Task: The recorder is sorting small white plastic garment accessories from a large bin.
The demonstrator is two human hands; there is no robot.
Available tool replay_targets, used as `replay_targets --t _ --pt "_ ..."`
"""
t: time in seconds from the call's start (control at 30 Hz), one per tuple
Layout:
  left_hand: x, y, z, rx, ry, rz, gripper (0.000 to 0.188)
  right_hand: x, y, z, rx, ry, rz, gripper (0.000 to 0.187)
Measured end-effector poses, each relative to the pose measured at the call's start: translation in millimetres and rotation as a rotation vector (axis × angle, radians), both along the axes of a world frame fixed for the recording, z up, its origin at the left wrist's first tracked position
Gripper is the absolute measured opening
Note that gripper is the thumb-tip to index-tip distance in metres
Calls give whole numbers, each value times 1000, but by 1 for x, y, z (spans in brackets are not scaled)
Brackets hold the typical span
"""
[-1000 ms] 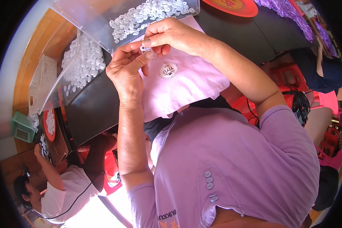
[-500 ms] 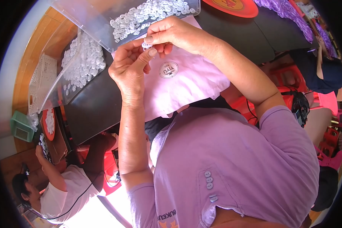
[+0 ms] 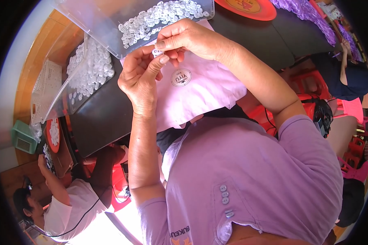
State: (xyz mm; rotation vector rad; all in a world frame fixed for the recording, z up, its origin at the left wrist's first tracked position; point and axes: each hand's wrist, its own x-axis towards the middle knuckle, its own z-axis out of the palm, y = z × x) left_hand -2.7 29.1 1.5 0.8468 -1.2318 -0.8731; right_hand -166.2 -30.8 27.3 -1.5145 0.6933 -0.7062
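Observation:
A small white oval piece with dark marks (image 3: 157, 52) is pinched between my two hands over a pink cloth (image 3: 200, 92). My left hand (image 3: 138, 71) holds it from below with thumb and fingers closed. From the upper right, my right hand (image 3: 186, 38) grips it by thumb and forefinger; its other fingers curl under. Fingertips cover part of the piece. The cloth bears a round printed emblem and hangs over the near table edge. Just beyond my hands stands a clear plastic bin (image 3: 95, 25) with many similar small white pieces (image 3: 163, 18).
Left of my hands, another clear bin (image 3: 55, 102) holds a heap of white pieces (image 3: 92, 67). A red plate (image 3: 263, 11) and shiny purple packets (image 3: 310, 16) lie on the dark table (image 3: 100, 122). One person (image 3: 71, 208) sits at lower left, another (image 3: 345, 77) at right.
The small white piece has turned slightly between my fingertips. Both hands have stayed in nearly the same place, still closed on it.

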Motion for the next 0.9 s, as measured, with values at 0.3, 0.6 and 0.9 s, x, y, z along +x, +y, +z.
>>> replay_targets --t 0.3,0.6,0.9 --pt "2 2 0 8 -29 -12 25 0 4 4 -50 36 18 22" --pt "2 4 -2 -40 -72 30 23 2 6 -1 51 -98 131 22" --pt "3 4 8 -21 96 129 17 16 4 -7 -3 -115 -128 27"
